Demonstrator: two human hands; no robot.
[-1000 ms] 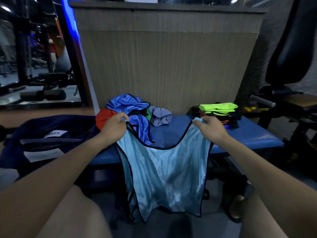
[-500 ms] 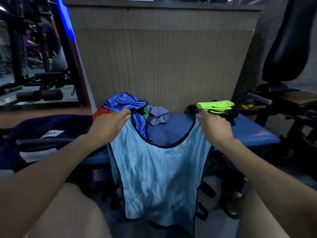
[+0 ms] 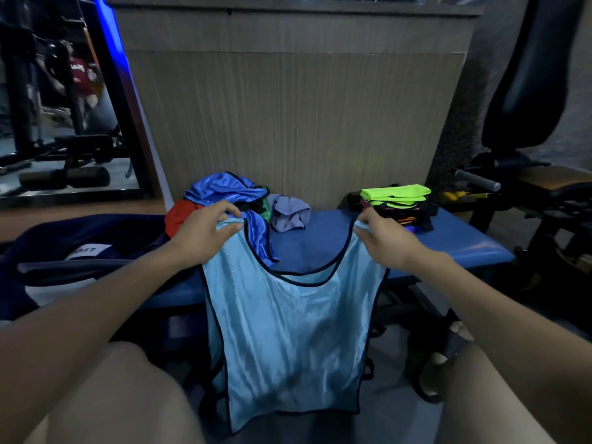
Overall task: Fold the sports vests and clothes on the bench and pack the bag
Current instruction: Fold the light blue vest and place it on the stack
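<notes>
A light blue sports vest (image 3: 288, 331) with dark trim hangs spread out in front of the blue bench (image 3: 455, 241). My left hand (image 3: 205, 232) pinches its left shoulder strap and my right hand (image 3: 384, 238) pinches the right one. Its lower part drops below the bench edge between my knees. On the bench behind lies an unfolded heap of royal blue, red and green vests (image 3: 224, 193), plus a crumpled grey-lilac cloth (image 3: 288, 213). A folded stack topped by a neon green vest (image 3: 397, 193) sits at the right. The dark navy bag (image 3: 80, 251) lies open at the left.
A wood-panelled counter wall (image 3: 288, 107) rises directly behind the bench. Black gym equipment with a padded seat (image 3: 538, 75) stands to the right. A mirror with a blue light strip (image 3: 105, 27) is at the left.
Both hands lifted the light blue vest higher and spread it flatter by the shoulder straps; its hem rose off the floor and the fabric hangs straighter.
</notes>
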